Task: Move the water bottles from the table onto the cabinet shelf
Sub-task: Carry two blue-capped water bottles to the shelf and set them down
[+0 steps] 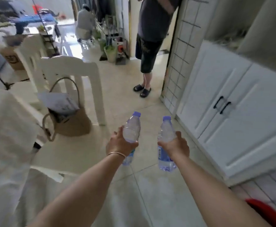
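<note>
currently i read both hands out in front of the body, above the tiled floor (pixel 150 194). my left hand (pixel 120 143) is wrapped around the middle of one water bottle (pixel 132 128); the fingers are closed on it and a thin bangle (pixel 116 154) sits at the wrist. that bottle is tilted, its purple cap away from me. my right hand (pixel 175 145) is closed on a second water bottle (pixel 166 136), gripped at mid-body, cap up, label and base showing below the hand. the two bottles are near each other, not touching, both held in the air. the white cabinet (pixel 232 112), doors shut with dark handles, stands to the right. the cloth-covered table (pixel 8 128) is at the left, with a white chair (pixel 78 71) and a woven bag (pixel 71 123) beside it. another person (pixel 152 38) stands ahead in a doorway.
</note>
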